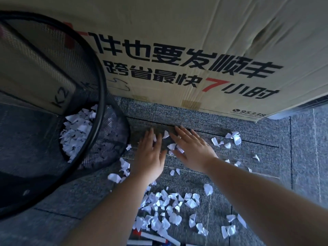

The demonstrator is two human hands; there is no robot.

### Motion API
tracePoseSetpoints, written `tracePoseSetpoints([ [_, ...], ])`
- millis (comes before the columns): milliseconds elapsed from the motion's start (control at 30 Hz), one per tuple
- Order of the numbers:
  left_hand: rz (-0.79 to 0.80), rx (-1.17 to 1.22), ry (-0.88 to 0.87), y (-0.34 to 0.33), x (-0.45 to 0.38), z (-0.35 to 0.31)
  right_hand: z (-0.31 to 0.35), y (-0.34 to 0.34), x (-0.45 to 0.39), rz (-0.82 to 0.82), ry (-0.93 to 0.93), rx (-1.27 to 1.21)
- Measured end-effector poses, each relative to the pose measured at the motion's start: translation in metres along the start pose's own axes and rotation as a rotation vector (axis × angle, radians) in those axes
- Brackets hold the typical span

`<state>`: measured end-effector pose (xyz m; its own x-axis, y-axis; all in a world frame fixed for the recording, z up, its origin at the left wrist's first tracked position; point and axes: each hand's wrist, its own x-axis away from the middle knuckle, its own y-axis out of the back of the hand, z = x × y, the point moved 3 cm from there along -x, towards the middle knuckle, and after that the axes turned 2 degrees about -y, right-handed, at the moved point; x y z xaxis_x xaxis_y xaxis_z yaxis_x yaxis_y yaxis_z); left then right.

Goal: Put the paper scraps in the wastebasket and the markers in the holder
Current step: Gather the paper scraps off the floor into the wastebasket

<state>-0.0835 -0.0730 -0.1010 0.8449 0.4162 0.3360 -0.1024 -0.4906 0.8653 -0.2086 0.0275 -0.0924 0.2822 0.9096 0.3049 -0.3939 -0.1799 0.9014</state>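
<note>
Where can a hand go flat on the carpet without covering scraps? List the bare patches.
Bare carpet lies right of the right hand, between the upper scraps and the lower pile. Another strip runs along the cardboard box, beyond the fingertips. Crowded: between the hands, beside the wastebasket, and around the markers.

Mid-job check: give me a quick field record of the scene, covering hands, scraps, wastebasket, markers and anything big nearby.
left hand: open, fingers spread flat over the carpet
right hand: open, fingers spread, beside the left
scraps between hands: a few white pieces
scraps on carpet: many remain, thickest near the person
wastebasket: black mesh, to the left, already holding scraps
markers: on the carpet at the bottom edge, partly under scraps
holder: not in view
cardboard box: printed, standing behind the hands
</note>
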Motion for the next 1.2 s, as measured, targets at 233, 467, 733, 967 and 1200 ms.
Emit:
tracePoseSetpoints([
  [233,-0.007,0.051,-0.202,-0.01,0.019,-0.016,-0.055,0.013,0.052,-0.143,-0.155,0.121],
  [467,0.045,-0.08,-0.159,0.002,-0.029,-0.031,-0.092,0.011,0.053,-0.112,-0.334,0.006],
  [733,0.254,-0.1,-0.38,-0.037,0.035,-0.058,-0.025,-0.039,0.113,-0.061,-0.025,-0.115],
  [967,-0.056,-0.255,-0.045,-0.014,0.049,-0.018,-0.092,-0.005,0.117,-0.19,-0.364,0.022],
  [1200,-0.011,-0.135,0.234,-0.032,0.075,0.005,-0.096,-0.032,0.144,-0.09,-0.386,-0.031],
])
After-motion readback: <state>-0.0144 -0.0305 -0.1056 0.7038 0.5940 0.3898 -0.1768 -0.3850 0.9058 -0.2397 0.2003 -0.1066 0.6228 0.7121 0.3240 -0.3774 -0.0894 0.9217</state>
